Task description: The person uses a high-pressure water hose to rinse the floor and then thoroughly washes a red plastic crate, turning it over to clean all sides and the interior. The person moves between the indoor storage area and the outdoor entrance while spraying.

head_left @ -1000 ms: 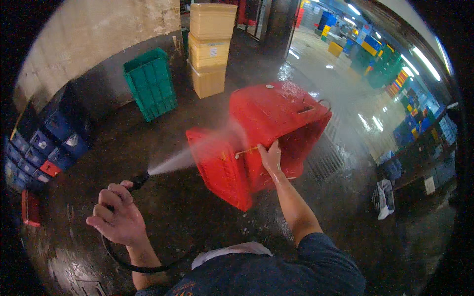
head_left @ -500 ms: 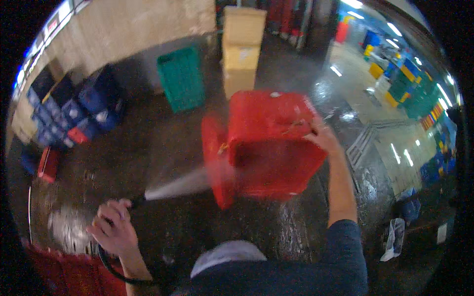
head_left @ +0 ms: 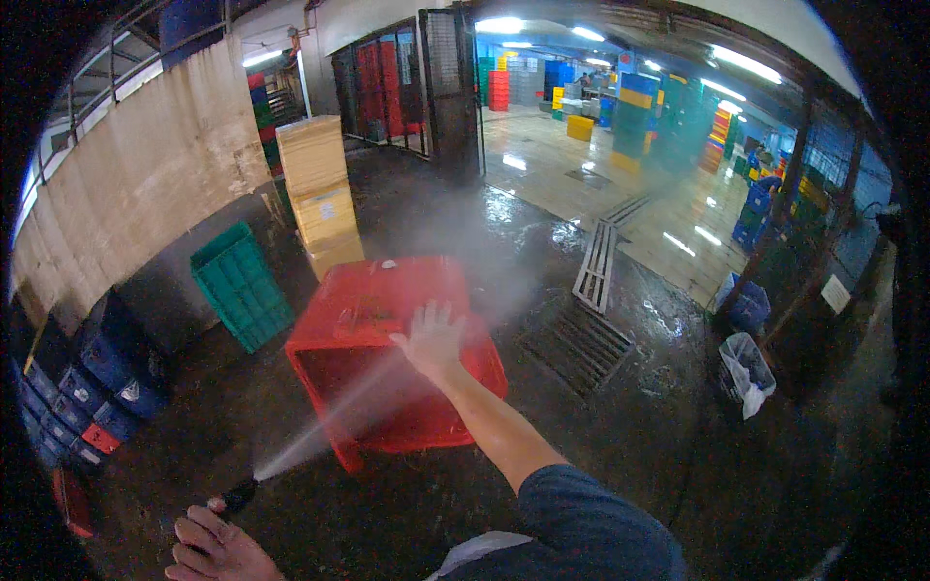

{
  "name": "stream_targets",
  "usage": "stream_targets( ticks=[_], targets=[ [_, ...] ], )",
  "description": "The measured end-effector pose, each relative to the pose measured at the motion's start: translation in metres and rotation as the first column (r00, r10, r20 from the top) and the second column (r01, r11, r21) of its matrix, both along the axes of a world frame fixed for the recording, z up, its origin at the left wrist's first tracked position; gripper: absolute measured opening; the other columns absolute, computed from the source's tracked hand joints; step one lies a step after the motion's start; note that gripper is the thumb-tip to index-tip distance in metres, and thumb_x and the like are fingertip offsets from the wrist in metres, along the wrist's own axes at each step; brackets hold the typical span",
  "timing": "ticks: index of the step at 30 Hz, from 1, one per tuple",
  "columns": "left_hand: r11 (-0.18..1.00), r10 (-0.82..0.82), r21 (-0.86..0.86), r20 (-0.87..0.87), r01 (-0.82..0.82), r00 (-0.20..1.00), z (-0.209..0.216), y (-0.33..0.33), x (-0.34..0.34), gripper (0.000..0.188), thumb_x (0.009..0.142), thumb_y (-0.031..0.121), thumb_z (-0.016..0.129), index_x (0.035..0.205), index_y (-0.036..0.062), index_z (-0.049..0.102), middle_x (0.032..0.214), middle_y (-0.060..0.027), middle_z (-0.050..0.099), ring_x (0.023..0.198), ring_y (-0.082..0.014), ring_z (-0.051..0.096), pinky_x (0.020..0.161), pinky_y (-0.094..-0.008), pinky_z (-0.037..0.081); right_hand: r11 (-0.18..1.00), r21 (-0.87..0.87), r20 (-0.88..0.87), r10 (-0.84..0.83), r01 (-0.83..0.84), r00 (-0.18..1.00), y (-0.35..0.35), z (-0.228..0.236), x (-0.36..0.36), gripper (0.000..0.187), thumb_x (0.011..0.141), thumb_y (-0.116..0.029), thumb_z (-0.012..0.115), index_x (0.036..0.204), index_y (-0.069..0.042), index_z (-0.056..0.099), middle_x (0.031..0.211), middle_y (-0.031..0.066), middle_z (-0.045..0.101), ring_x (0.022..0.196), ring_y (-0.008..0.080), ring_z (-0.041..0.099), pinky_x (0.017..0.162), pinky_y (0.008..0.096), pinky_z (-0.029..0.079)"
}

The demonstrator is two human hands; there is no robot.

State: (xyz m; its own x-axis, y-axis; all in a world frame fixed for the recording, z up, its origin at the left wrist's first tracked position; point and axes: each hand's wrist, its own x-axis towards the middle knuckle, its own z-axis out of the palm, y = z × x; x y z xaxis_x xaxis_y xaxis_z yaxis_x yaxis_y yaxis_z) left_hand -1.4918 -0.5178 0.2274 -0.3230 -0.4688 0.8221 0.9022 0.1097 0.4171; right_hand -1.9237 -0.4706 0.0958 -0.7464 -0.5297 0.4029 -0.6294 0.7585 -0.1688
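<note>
A large red plastic crate (head_left: 378, 320) lies tipped on the wet floor, its open side facing me. My right hand (head_left: 431, 337) rests flat with spread fingers on its upper edge. At the lower left, my left hand (head_left: 215, 550) is closed around a black spray nozzle (head_left: 232, 498). A jet of water (head_left: 320, 431) shoots from the nozzle up and right into the crate's open side, throwing up mist behind it.
A green crate (head_left: 240, 284) leans at the left wall beside a stack of yellow crates (head_left: 320, 194). Blue crates (head_left: 97, 382) line the lower left. Metal drain grates (head_left: 586, 334) lie right of the red crate. A bagged bin (head_left: 748, 366) stands at right.
The red crate has turned and dropped lower onto the floor, open side now toward me. My right hand went from gripping its rim to lying flat on top. The spray continues.
</note>
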Motion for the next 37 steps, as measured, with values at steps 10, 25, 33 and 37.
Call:
stream_targets(
  ticks=[10, 25, 33, 37],
  targets=[
    [0.943, 0.306, 0.161, -0.081, -0.291, 0.949, 0.005, 0.037, 0.014, 0.047, 0.102, 0.044, 0.036, 0.067, 0.0152, 0.048, 0.074, -0.0016, 0.037, 0.082, -0.0264, 0.043, 0.099, -0.052, 0.033, 0.792, -0.381, -0.175, 0.444, -0.477, 0.879, 0.022, -0.038, -0.044, 0.057, 0.084, -0.018, 0.07, 0.136, -0.005, 0.05, 0.146, 0.0148, 0.043, 0.135, 0.0313, 0.041, 0.111, 0.0469, 0.033],
    [0.915, 0.403, -0.163, 0.378, -0.368, 0.834, -0.066, 0.17, -0.118, 0.057, 0.102, 0.054, 0.028, 0.066, 0.0118, 0.04, 0.065, -0.0092, 0.049, 0.071, -0.0343, 0.06, 0.09, -0.0591, 0.047, 0.833, -0.533, 0.74, 0.374, 0.149, 0.558, 0.124, -0.265, 0.045, 0.037, 0.091, -0.032, 0.059, 0.102, 0.004, 0.06, 0.089, 0.021, 0.064, 0.081, 0.0374, 0.065, 0.07, 0.0492, 0.049],
    [0.583, 0.812, -0.162, 0.073, -0.796, 0.579, -0.037, 0.065, -0.056, 0.053, 0.103, 0.054, 0.024, 0.075, 0.0127, 0.042, 0.082, -0.0077, 0.051, 0.087, -0.0319, 0.056, 0.099, -0.0558, 0.042, 0.632, -0.765, 0.42, 0.342, 0.125, 0.841, 0.074, -0.147, -0.006, 0.021, 0.09, -0.007, 0.058, 0.109, -0.003, 0.065, 0.082, 0.006, 0.066, 0.061, 0.0179, 0.063, 0.059, 0.0329, 0.051],
    [0.596, 0.796, -0.076, 0.192, -0.799, 0.575, -0.066, 0.044, 0.0, 0.052, 0.102, 0.055, 0.026, 0.079, 0.0131, 0.045, 0.085, -0.0065, 0.049, 0.089, -0.0296, 0.053, 0.105, -0.0578, 0.037, 0.624, -0.656, -0.224, 0.376, -0.424, 0.899, 0.04, -0.024, -0.019, 0.021, 0.091, -0.009, 0.062, 0.111, -0.005, 0.066, 0.113, 0.01, 0.063, 0.099, 0.0256, 0.061, 0.085, 0.0363, 0.049]
  ],
)
